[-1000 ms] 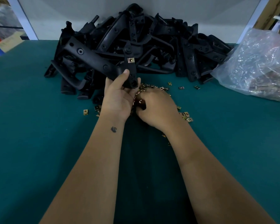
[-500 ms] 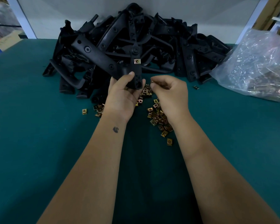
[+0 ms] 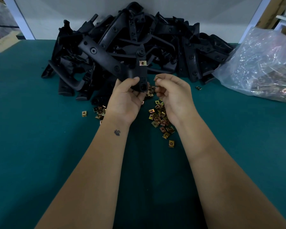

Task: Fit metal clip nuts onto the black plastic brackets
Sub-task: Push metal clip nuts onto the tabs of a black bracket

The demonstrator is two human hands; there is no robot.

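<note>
The black bracket (image 3: 122, 70), one clip nut (image 3: 142, 63) already fitted, stays gripped in the left hand (image 3: 127, 98) above the desk (image 3: 40, 146). The right hand (image 3: 173, 95) has lifted off the loose nuts (image 3: 160, 118), pinching another clip nut (image 3: 156, 78) just beside the bracket.
</note>
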